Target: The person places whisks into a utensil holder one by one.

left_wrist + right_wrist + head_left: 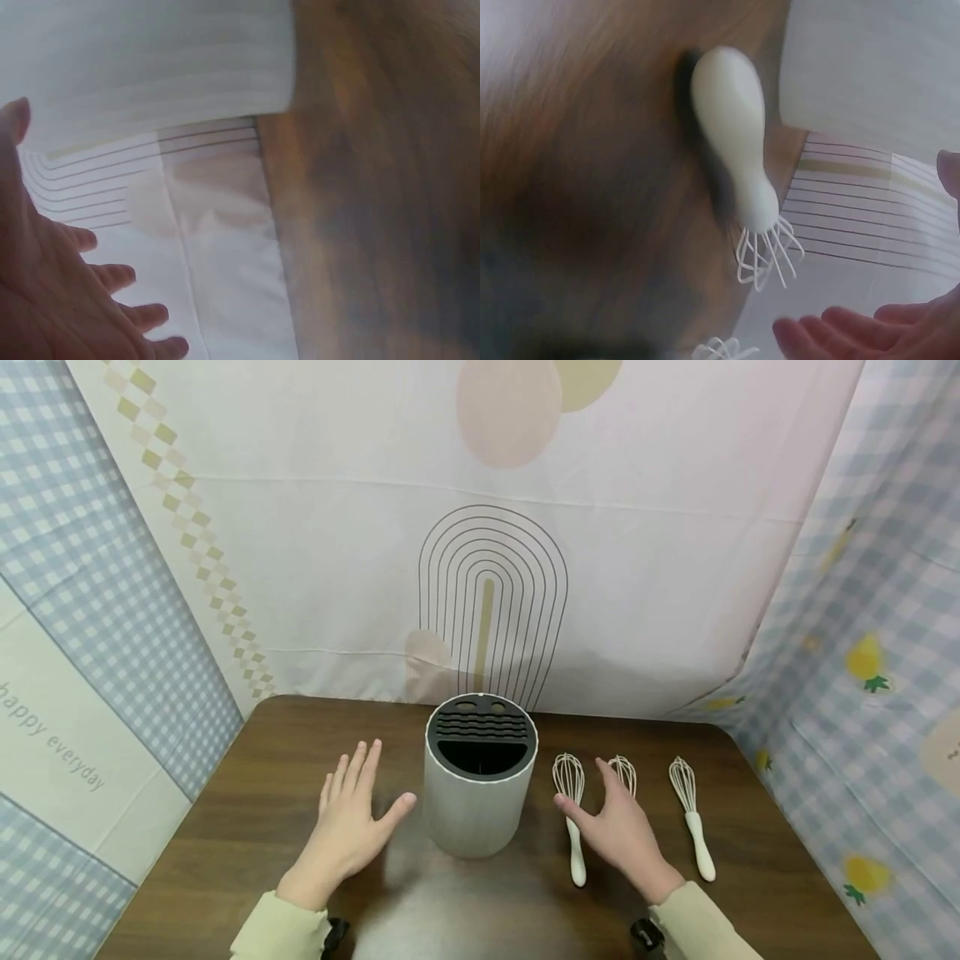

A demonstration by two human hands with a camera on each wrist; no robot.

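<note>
Both hands are gripping nothing right now: the left hand (347, 828) is hovering beside the utensil holder (476, 814), fingers spread, and the right hand (621, 833) is hovering over the middle whisk (623, 770), fingers apart too. The holder's standing upright on the table (232, 810) between the hands, with the inner whisk (575, 853), middle whisk and outer whisk (698, 843) lying to its right. My worry: the right hand is hiding the middle whisk's handle, so grabbing blind would be risking a bad hold or knocking the inner whisk. A hard left-hand bump could be tipping the holder. Can't tell whether the right hand is touching anything.
</note>
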